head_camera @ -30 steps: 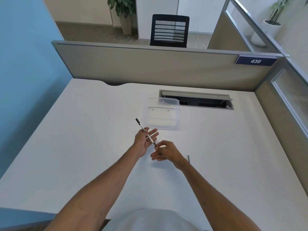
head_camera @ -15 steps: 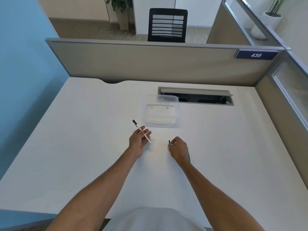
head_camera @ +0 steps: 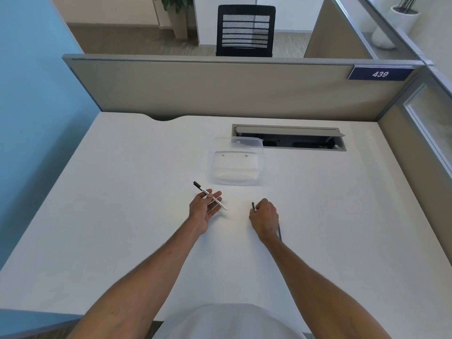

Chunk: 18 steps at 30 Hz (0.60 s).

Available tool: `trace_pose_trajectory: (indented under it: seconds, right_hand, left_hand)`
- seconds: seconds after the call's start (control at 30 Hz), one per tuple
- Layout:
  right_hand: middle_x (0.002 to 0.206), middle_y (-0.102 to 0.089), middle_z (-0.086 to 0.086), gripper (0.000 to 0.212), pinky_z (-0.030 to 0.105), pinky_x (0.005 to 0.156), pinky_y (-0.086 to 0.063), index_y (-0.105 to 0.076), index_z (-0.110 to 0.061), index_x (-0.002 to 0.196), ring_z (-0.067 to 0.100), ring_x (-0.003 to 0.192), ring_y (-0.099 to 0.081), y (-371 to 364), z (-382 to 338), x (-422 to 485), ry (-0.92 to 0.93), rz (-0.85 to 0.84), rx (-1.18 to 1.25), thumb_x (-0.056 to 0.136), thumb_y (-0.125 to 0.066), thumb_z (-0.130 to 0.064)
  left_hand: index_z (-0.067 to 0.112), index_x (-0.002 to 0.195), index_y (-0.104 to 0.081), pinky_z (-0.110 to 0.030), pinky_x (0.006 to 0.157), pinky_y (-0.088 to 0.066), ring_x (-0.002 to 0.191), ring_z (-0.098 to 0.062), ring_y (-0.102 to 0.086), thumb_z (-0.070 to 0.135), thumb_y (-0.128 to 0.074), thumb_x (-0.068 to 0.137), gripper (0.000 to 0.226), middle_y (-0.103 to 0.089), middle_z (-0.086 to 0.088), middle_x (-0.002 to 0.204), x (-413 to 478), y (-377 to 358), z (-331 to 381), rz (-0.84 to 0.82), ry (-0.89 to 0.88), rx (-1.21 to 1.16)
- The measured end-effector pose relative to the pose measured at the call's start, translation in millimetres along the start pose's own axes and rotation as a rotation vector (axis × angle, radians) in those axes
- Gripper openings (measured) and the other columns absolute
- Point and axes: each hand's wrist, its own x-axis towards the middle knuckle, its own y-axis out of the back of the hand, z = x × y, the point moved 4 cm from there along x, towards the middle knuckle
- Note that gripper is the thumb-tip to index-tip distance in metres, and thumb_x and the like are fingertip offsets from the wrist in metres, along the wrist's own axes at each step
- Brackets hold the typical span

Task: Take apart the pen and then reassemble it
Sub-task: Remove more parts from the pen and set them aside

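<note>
My left hand [head_camera: 204, 208] holds a white pen barrel [head_camera: 210, 195] with a black end pointing up and left; its fingers are loosely spread around it. About a hand's width to the right, my right hand [head_camera: 264, 217] is closed on a small dark pen part [head_camera: 253, 206] that sticks up from the fingers. A thin dark rod, likely the refill [head_camera: 279, 233], lies on the white desk [head_camera: 122, 216] just beside my right wrist, partly hidden by it.
A clear plastic box [head_camera: 236, 160] with its lid raised stands beyond the hands. Behind it is an open cable slot [head_camera: 288, 140] in the desk. A grey partition [head_camera: 220, 89] closes the far edge and the right side.
The hands were together on the pen a second ago; they have pulled apart, the right one taking a small dark part off the barrel's end. Little has moved in the last half second.
</note>
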Motion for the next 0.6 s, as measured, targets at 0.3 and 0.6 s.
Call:
trace_pose_trajectory:
  seconds: [0.3,0.6]
  right_hand:
    - [0.117,-0.071,0.014,0.018,0.041,0.086,-0.049,-0.066,-0.005,0.11,0.039,0.108,-0.069,3,2,-2,0.001,0.008,0.034,0.102,-0.069,-0.021]
    - [0.12,-0.071,-0.001,0.014,0.04,0.076,-0.051,-0.063,-0.018,0.114,0.033,0.094,-0.072,17,-3,-19,0.115,0.132,0.02,0.104,-0.055,-0.014]
  left_hand:
    - [0.012,0.124,-0.064,-0.03,0.075,-0.066,0.108,-0.03,-0.076,0.007,-0.059,0.111,0.016,-0.08,-0.012,0.118,-9,5,-2,0.002,-0.011,0.024]
    - [0.01,0.12,-0.065,-0.035,0.087,-0.066,0.109,-0.036,-0.079,0.005,-0.062,0.107,0.014,-0.08,-0.021,0.123,-18,14,10,-0.001,-0.245,0.211]
